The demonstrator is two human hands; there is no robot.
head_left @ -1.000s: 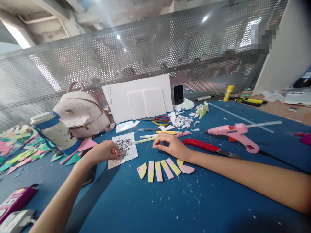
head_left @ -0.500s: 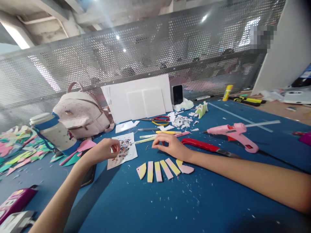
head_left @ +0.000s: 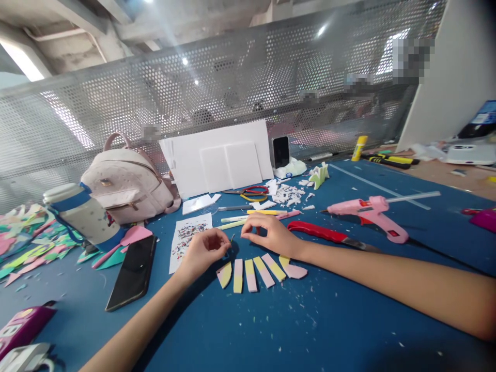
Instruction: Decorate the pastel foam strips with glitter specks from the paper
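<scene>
My left hand [head_left: 209, 250] is closed in a pinch above the near right edge of a white paper sheet [head_left: 176, 232]. Small multicoloured bits [head_left: 189, 233] are scattered over that sheet. Facing it, my right hand [head_left: 271, 235] pinches thumb and forefinger together; whatever either hand holds is too small to make out. A tiny thin wire-like piece [head_left: 233, 237] shows between the two hands. Just below them, several pink-and-yellow foam strips [head_left: 250, 275] fan out on the blue table, with a rounded foam piece [head_left: 225, 275] at the left end and another foam piece [head_left: 296, 270] at the right.
A red-handled knife [head_left: 318, 231] and a pink glue gun [head_left: 372, 212] lie to the right. Behind are pens [head_left: 232, 224], scissors [head_left: 253, 194] and white scraps [head_left: 289, 195]. A phone [head_left: 134, 271], bottle [head_left: 83, 214] and backpack [head_left: 127, 181] are on the left.
My left hand has moved right, from over the bits on the paper to close beside my right hand. My right hand has stayed almost in place, still pinched.
</scene>
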